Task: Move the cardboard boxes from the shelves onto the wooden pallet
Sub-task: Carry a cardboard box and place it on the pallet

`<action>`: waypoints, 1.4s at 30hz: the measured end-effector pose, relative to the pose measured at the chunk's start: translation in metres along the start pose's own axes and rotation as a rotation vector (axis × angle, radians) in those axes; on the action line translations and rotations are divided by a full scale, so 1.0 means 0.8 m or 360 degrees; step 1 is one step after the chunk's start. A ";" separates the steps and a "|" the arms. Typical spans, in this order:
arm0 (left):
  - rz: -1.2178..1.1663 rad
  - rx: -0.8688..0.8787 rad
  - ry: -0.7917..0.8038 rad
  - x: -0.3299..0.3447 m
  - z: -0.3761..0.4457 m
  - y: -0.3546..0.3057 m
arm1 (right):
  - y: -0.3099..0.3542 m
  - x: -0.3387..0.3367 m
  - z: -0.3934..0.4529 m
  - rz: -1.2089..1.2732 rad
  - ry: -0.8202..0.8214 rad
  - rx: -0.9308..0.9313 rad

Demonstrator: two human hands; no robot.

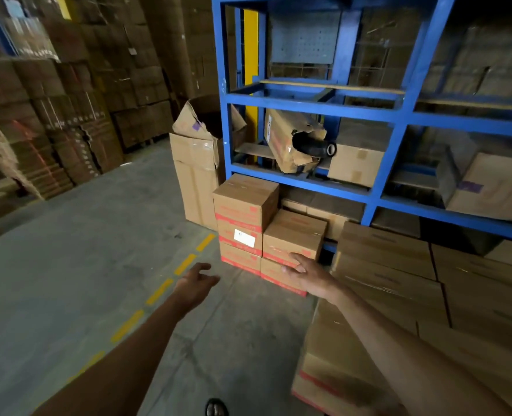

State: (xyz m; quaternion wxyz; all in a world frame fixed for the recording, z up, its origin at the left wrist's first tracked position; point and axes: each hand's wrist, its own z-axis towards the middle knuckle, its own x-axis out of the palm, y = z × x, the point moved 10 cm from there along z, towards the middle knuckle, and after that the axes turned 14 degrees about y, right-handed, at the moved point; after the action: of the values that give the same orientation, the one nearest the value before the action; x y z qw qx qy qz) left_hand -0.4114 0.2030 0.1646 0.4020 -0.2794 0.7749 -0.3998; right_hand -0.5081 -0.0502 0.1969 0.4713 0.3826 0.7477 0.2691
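While the left hand [196, 283] hovers over the floor [83, 265] with fingers loosely spread, the right hand [301, 273] lays straight fingers on a red-banded cardboard box [290, 238] by the blue shelves [377, 115].

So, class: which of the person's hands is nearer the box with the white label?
Left hand, open, reaches over the floor just below-left of the white-label box. Right hand lies open against the neighbouring stack, slightly farther.

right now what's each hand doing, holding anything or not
Left hand: open, fingers loosely spread, in the air above the floor, holding nothing.
Right hand: open, fingers straight, reaching at the short box stack; contact unclear.
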 end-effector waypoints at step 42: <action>0.0490 -0.0318 0.0787 -0.314 0.929 -0.041 | 0.025 -0.203 0.820 0.0932 -0.0532 0.0445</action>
State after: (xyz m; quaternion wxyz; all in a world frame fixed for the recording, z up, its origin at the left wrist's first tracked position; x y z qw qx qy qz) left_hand 0.3518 0.0817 0.0275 0.2275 -0.0912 0.9180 -0.3119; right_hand 0.1381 -0.1454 0.0236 0.4331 0.6799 0.5487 0.2213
